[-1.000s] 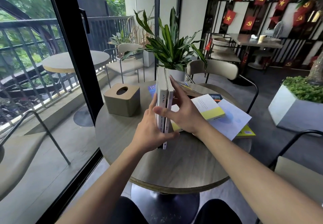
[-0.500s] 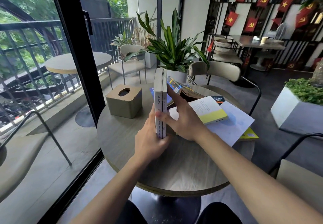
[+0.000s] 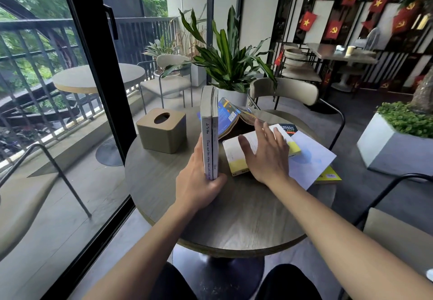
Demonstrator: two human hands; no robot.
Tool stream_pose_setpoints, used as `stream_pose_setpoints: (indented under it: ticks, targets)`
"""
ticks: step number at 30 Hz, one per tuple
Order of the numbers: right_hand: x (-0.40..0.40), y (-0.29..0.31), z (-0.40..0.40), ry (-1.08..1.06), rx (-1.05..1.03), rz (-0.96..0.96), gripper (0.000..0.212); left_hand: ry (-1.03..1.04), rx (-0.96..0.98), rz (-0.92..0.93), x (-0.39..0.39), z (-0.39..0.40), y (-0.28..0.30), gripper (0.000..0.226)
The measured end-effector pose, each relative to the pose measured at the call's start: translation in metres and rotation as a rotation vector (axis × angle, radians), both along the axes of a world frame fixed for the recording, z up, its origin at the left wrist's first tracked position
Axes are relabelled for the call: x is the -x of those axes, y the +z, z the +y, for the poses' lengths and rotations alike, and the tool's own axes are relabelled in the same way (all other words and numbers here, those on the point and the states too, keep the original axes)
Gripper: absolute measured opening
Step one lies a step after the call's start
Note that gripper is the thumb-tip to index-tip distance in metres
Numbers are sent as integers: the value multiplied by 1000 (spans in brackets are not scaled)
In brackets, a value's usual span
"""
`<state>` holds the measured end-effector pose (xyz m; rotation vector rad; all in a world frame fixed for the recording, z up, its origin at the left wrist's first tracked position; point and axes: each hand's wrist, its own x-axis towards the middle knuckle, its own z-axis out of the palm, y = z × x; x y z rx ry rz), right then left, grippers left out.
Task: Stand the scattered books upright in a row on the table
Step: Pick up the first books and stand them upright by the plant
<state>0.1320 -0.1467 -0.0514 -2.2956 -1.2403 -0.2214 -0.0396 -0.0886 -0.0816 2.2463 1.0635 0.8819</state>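
Gripping two upright books [image 3: 209,133] near the table's [image 3: 234,217] centre, the left hand [image 3: 196,186] steadies them while the right hand [image 3: 264,156], fingers spread, rests flat on a white-and-yellow book [image 3: 234,159], apparently atop others toward the right edge.

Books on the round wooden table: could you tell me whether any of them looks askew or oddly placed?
Yes. The blue-covered paperback lies splayed open, cover up, behind the two upright grey-spined books. The white-and-yellow book lies flat at an angle under the right hand, overlapping a pale blue sheet.
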Motion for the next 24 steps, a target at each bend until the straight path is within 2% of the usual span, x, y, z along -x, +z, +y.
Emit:
stream_pose_setpoints:
  ticks: [4,9,16,18,20,24]
  targets:
    - [-11,-6,1,-138,113,-56,83,-8,8,-1,0,-1,2,93]
    - [-19,-5,3,-330,174,-61,107,-25,9,3,1,0,2,94]
    - [-27,24,9,-492,273,125,127,-32,17,3,2,-1,3,92]
    - [-32,31,11,-517,255,240,132,-37,13,4,2,0,2,91]
    - [-37,37,9,-480,179,405,119,-33,13,1,2,0,0,89]
    - [-40,51,3,-295,-28,520,60,-6,10,-4,0,2,-3,88]
